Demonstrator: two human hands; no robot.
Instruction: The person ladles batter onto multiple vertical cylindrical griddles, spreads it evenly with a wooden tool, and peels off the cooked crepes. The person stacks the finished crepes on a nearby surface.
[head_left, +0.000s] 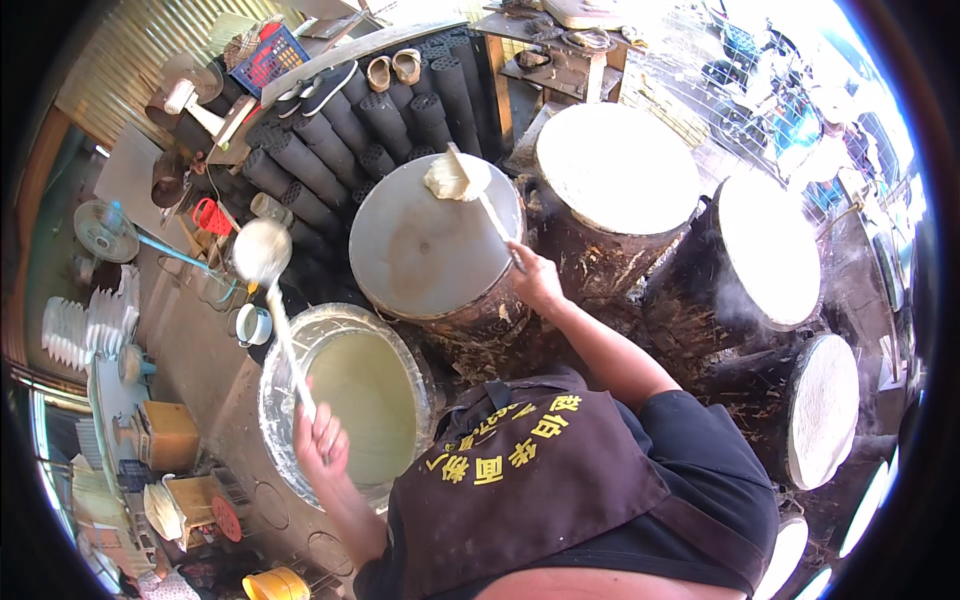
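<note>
My left hand (322, 435) grips the pale handle of a long round ladle (262, 250), raised over the rim of a wide basin (365, 405) of pale greenish liquid. In my right hand (535, 280) is a long-handled tool with a batter-coated whitish head (455, 178); the head is over a metal round top (410, 250) on a drum, whose surface has a thin grey-brown film. Beside it to the right stands a drum topped with a white round sheet (615, 165).
More white-topped drums (765, 250) line my right, with steam rising. Stacked black briquettes (325, 150) stand behind, shoes on a board above. A fan (105, 230), wooden boxes (165, 430) and a yellow bucket (275, 585) are left. A person (165, 585) shows at lower left.
</note>
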